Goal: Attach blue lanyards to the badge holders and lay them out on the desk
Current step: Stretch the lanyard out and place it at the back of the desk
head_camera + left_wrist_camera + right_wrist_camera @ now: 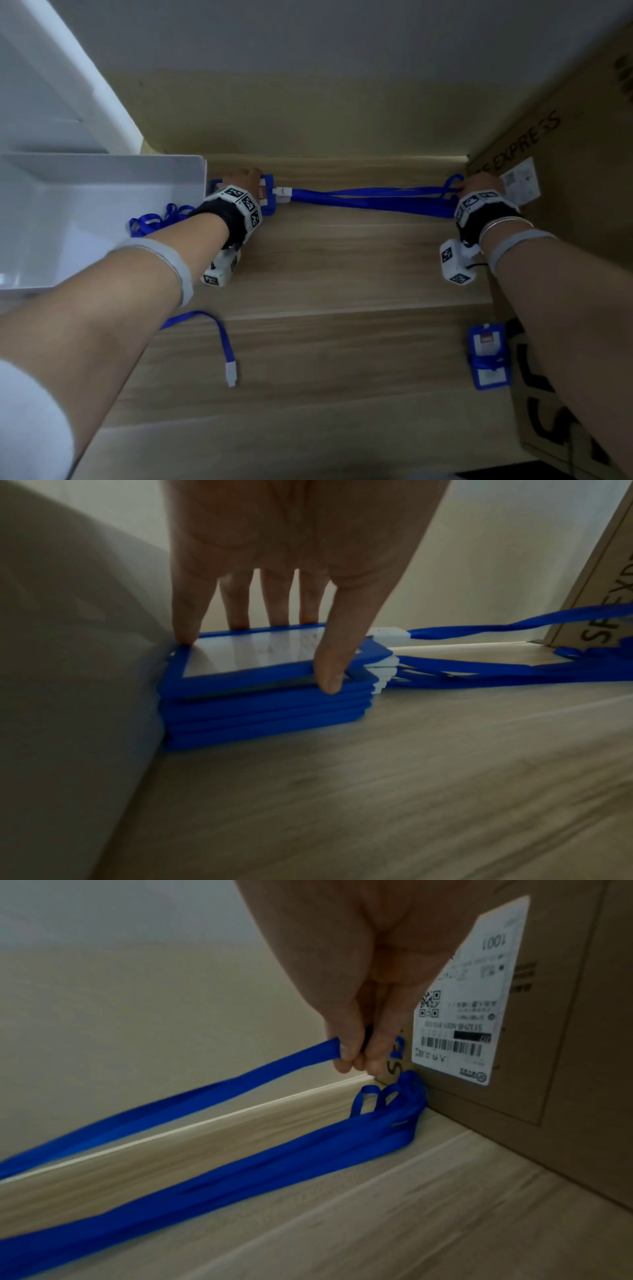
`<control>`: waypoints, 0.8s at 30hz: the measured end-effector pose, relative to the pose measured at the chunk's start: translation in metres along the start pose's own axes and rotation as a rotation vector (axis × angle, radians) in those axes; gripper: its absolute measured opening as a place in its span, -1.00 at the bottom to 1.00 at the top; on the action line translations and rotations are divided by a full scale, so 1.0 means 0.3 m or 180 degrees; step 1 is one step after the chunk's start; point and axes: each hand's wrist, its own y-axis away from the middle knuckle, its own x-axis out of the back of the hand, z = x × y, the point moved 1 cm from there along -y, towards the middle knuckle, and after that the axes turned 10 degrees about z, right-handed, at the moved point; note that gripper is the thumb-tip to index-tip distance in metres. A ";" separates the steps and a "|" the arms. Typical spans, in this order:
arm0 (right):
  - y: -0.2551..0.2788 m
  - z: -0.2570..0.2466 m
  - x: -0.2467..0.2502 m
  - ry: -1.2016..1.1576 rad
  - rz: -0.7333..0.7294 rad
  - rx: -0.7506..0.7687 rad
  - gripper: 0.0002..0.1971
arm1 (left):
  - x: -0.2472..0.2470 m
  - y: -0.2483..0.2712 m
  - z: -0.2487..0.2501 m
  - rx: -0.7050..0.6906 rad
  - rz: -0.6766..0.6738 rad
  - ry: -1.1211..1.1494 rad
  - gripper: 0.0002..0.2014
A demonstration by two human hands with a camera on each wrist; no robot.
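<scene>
A stack of several blue badge holders (pixel 267 712) lies on the wooden desk (pixel 342 274) against the white tray's wall. My left hand (pixel 284 656) holds the top badge holder (pixel 253 656), thumb on its near edge, fingers on the far edge. White clips join the holders to blue lanyards (pixel 376 200) stretched rightwards along the desk. My right hand (pixel 356 1061) pinches the loop end of one lanyard (pixel 274 1069) above the desk, next to the cardboard box. The other lanyard loops (pixel 377 1118) lie flat below it.
A white tray (pixel 102 164) stands at the left with loose lanyards (pixel 154 219) spilling over its edge. One unattached lanyard (pixel 226 346) with a white clip lies near my left forearm. Two badge holders (pixel 488 356) lie front right. A cardboard box (pixel 565 171) walls the right side.
</scene>
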 end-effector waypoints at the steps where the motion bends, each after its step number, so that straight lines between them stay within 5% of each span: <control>1: -0.006 -0.002 -0.001 -0.0037 0.0007 -0.0184 -0.82 | -0.002 -0.005 -0.001 0.0019 -0.0019 0.0003 -0.30; 6: -0.028 -0.013 -0.014 0.0148 0.0074 -0.0099 -0.67 | -0.006 -0.023 -0.002 0.0023 -0.0071 -0.0103 -0.33; 10: -0.019 -0.013 -0.043 -0.0603 -0.0084 -0.0564 -0.66 | -0.017 -0.034 0.000 -0.0008 -0.0198 -0.0218 -0.33; 14: -0.078 0.009 -0.090 -0.0224 0.0013 -0.0434 -0.71 | -0.019 -0.037 -0.004 -0.0009 -0.0147 -0.0374 -0.41; 21: -0.099 0.020 -0.151 -0.0873 -0.0063 -0.0430 -0.62 | -0.013 -0.037 -0.002 0.0029 -0.0147 -0.0489 -0.40; 24: -0.079 0.018 -0.140 -0.0421 -0.0154 -0.0410 -0.64 | -0.013 -0.038 -0.005 0.0045 -0.0142 -0.0421 -0.36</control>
